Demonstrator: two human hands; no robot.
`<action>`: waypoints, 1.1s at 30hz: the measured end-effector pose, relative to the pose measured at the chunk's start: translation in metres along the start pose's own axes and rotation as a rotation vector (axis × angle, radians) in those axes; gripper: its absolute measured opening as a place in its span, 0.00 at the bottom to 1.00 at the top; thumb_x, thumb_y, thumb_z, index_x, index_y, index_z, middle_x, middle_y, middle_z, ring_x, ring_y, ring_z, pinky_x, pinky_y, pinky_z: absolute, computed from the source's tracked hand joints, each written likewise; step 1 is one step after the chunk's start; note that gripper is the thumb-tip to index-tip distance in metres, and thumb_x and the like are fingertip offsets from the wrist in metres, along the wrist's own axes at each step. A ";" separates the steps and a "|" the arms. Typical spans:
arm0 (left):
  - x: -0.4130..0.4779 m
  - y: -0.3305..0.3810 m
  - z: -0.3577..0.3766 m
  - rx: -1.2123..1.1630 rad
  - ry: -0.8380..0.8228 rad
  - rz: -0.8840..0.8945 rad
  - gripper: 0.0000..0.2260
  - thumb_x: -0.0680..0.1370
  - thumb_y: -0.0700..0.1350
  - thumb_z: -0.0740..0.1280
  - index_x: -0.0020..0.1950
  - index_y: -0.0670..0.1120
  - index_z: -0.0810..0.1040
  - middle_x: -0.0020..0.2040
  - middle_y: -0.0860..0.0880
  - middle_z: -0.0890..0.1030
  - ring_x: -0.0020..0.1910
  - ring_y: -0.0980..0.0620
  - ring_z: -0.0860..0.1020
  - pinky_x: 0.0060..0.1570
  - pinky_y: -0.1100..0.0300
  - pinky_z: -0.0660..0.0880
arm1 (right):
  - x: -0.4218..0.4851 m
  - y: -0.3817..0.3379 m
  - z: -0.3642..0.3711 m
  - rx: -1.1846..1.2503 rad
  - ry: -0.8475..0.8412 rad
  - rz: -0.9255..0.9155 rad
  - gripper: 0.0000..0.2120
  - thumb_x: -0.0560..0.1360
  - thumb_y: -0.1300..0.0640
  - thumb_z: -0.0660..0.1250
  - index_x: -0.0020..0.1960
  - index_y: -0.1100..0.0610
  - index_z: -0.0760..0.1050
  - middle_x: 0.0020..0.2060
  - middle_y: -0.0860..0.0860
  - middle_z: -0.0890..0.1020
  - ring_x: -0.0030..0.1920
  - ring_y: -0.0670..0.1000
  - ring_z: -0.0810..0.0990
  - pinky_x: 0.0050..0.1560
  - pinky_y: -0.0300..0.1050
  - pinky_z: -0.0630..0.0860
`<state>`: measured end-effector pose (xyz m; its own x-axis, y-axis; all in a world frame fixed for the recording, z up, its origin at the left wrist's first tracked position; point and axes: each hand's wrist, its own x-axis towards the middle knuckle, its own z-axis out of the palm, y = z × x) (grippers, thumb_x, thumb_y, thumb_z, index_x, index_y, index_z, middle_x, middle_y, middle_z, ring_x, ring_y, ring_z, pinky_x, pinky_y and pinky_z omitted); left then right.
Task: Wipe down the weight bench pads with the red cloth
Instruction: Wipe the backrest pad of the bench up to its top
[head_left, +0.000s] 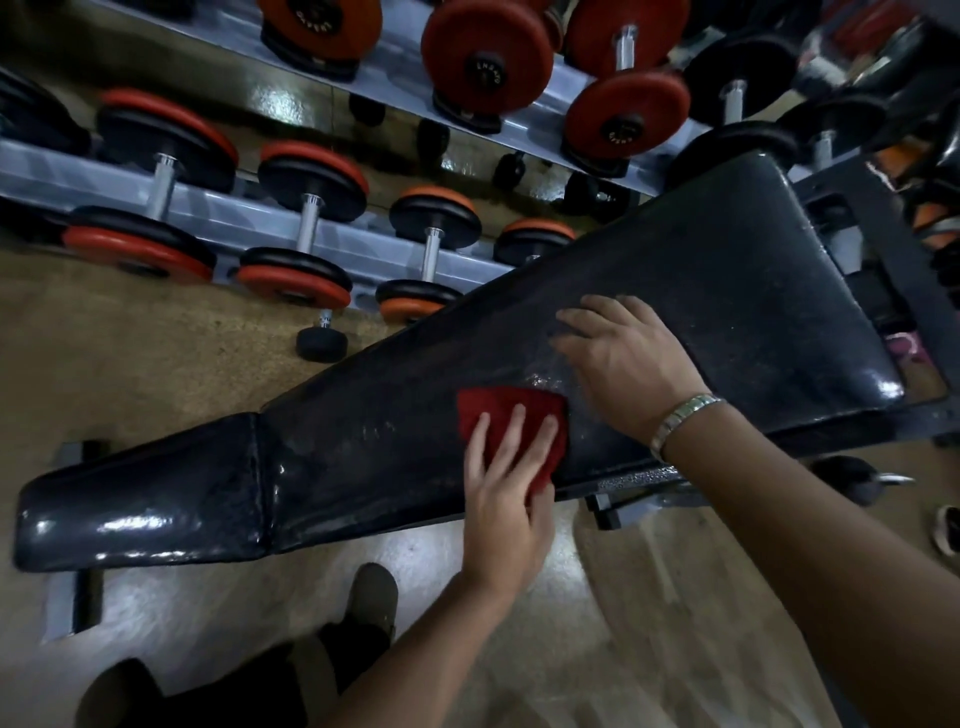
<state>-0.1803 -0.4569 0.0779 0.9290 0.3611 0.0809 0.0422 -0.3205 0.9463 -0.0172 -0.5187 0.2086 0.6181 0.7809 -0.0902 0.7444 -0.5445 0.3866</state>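
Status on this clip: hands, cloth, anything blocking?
Left hand flat, pressing red cloth on long bench pad. Right hand flat on pad beside it. Nothing blocking the pad.

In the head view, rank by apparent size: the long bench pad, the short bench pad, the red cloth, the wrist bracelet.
Largest first:
1. long bench pad
2. short bench pad
3. red cloth, partly under the left hand
4. wrist bracelet

A gym's free-weight corner: a long grey metal rack (two tiers of it) carries chrome-handled dumbbells with black and red-orange disc plates, and a worn black vinyl-padded weight bench stands just beside it on tan speckled flooring.
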 end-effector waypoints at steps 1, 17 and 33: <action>-0.007 -0.010 -0.002 0.039 -0.047 0.089 0.27 0.81 0.42 0.64 0.79 0.60 0.67 0.81 0.57 0.63 0.83 0.47 0.52 0.80 0.51 0.56 | 0.000 0.000 0.000 0.003 0.003 0.001 0.13 0.72 0.58 0.69 0.55 0.53 0.83 0.62 0.54 0.82 0.65 0.61 0.77 0.65 0.59 0.71; -0.008 -0.052 -0.027 0.186 -0.212 0.373 0.24 0.80 0.41 0.66 0.76 0.55 0.73 0.80 0.54 0.66 0.82 0.43 0.57 0.77 0.41 0.64 | -0.036 0.014 -0.020 0.004 0.165 0.046 0.10 0.72 0.60 0.65 0.49 0.52 0.83 0.54 0.51 0.83 0.56 0.58 0.79 0.61 0.58 0.71; 0.009 -0.060 -0.048 0.238 -0.275 0.323 0.25 0.79 0.41 0.62 0.75 0.56 0.74 0.81 0.56 0.64 0.82 0.46 0.57 0.76 0.41 0.65 | -0.059 0.014 -0.035 -0.073 0.048 0.191 0.13 0.74 0.53 0.62 0.54 0.52 0.81 0.60 0.53 0.79 0.61 0.60 0.76 0.64 0.60 0.67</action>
<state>-0.1922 -0.3927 0.0370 0.9699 -0.0246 0.2421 -0.2110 -0.5811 0.7860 -0.0521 -0.5621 0.2511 0.7320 0.6804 0.0341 0.5935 -0.6615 0.4585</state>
